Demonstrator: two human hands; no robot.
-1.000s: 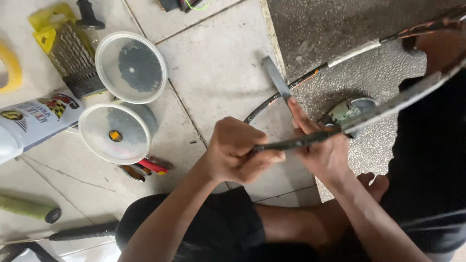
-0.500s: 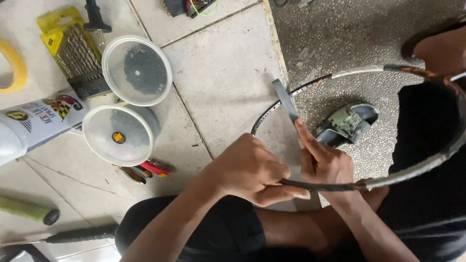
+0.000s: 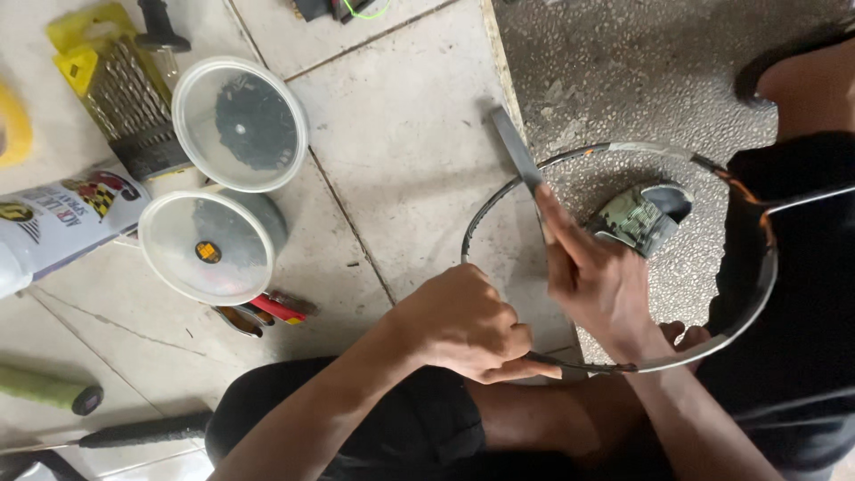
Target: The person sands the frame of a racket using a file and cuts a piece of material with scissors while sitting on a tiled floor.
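Note:
My left hand point(image 3: 468, 328) is closed around the near side of a thin dark oval racket frame point(image 3: 485, 214), pinching it just above my knee. My right hand point(image 3: 590, 272) holds a flat grey file point(image 3: 514, 147), index finger stretched along it, with the file lying across the frame's far left curve. The hoop runs round to the right over my black shirt point(image 3: 802, 294) and is partly hidden behind my right wrist.
On the tiled floor to the left stand two clear round plastic tubs point(image 3: 239, 123) point(image 3: 207, 246), a spray can point(image 3: 62, 218), a yellow drill-bit case point(image 3: 107, 80), red-handled pliers point(image 3: 267, 310) and a green handle point(image 3: 44, 389). A sandal point(image 3: 643, 214) lies on the rough concrete inside the hoop.
The frame has swung from nearly edge-on to an open oval lying flatter. Both hands have shifted lower, and the file now crosses the frame's far left side.

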